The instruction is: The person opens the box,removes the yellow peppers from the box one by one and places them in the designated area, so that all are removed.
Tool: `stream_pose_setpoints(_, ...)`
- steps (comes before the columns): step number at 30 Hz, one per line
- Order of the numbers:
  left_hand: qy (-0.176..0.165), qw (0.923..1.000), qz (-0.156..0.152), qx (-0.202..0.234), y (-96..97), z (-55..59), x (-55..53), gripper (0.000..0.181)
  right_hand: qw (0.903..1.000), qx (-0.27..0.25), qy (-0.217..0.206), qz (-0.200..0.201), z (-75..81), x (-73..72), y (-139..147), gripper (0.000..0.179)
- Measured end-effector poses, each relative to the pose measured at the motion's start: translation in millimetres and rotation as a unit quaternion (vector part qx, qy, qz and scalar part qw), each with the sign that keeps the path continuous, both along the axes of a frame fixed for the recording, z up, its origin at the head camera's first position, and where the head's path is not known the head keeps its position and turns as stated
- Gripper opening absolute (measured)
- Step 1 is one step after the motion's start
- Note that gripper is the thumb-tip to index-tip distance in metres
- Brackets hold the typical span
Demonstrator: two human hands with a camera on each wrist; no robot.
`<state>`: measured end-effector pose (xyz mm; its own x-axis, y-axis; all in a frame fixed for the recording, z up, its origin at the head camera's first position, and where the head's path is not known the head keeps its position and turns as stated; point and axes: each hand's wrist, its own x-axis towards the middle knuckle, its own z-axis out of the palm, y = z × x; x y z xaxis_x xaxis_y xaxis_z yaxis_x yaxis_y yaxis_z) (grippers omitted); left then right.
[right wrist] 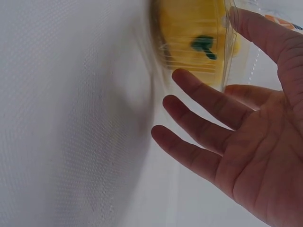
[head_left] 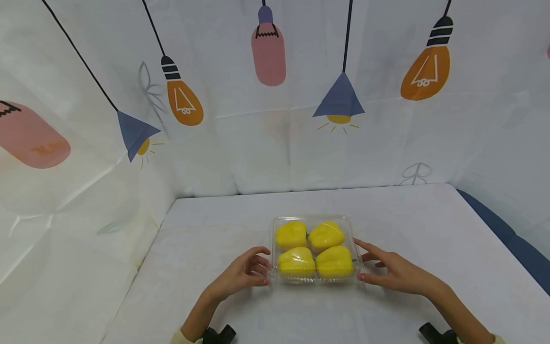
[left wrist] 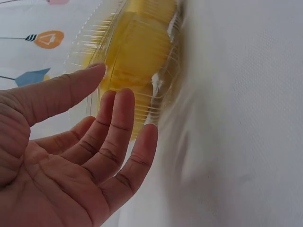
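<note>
A clear plastic clamshell box [head_left: 311,280] lies closed on the white table. Inside it sit several yellow bell peppers [head_left: 335,262], arranged in two rows. At the box's left side is my left hand [head_left: 246,273], fingers loosely bent, with the thumb tip right at the rim in the left wrist view. My right hand [head_left: 397,273] stands at the opposite side, its thumb and forefinger tips at the box edge and the other fingers spread. A green stem [right wrist: 203,43] shows through the wall in the right wrist view.
The white-covered table [head_left: 215,220] extends around the box to a back edge. Behind it hangs a white cloth [head_left: 240,143] printed with lamps and bulbs. Something dark blue [head_left: 502,224] shows beyond the table's right edge. Both wrists carry black camera mounts [head_left: 219,334].
</note>
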<state>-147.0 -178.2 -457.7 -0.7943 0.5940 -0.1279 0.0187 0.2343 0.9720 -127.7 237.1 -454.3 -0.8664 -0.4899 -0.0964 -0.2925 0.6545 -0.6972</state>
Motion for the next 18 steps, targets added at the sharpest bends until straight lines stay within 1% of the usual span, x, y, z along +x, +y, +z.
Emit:
stream_pose_setpoints(4,-0.028,0.9995,0.003,0.015,1.4,-0.4,-0.7,0.061,1.0,0.0,-0.001,0.0,-0.6,0.5,1.0,0.079)
stream_pose_setpoints(10,-0.049,0.9987,0.012,0.008,3.7,0.4,0.3,0.054,1.0,-0.003,-0.008,0.003,0.1,0.9,1.8,0.079)
stream_pose_setpoints(14,-0.077,0.9967,0.014,0.024,4.3,1.0,1.1,0.047,0.9999,-0.004,-0.012,0.009,0.1,0.6,2.0,0.079)
stream_pose_setpoints(18,-0.103,0.9938,0.018,0.037,4.0,-0.3,1.0,0.046,0.9999,-0.007,-0.006,0.014,-0.3,0.4,2.3,0.078)
